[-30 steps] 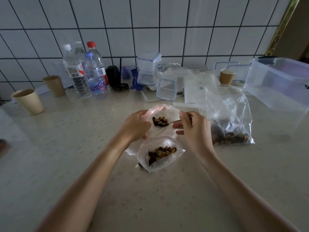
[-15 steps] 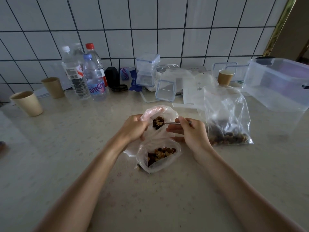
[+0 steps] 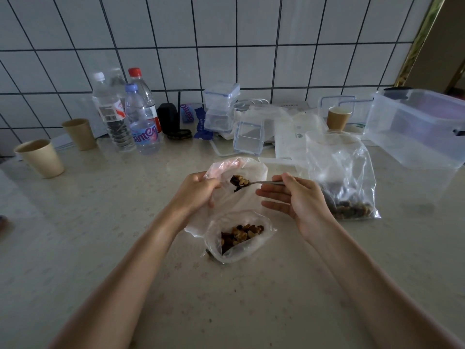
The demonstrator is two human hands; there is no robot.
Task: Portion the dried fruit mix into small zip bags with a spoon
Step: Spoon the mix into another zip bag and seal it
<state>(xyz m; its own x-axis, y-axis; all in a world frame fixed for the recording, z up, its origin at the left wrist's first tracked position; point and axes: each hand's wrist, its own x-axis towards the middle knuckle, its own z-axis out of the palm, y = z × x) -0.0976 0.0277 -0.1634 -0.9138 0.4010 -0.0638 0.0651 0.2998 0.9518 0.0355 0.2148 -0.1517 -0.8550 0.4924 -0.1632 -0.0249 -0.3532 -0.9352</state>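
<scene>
Dried fruit mix [image 3: 239,181] sits heaped and loose on your spoon [image 3: 261,182], over the mouth of the small zip bag [image 3: 236,172]. Your right hand [image 3: 297,200] pinches the handle; your left hand [image 3: 193,190] grips the limp, slippery film at its rim. Hold there, near the opening; keep the spoon level.

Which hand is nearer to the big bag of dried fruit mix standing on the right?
Right. The right hand, holding the spoon, sits just beside the big bag. The left hand grips the small bag, farther away.
</scene>
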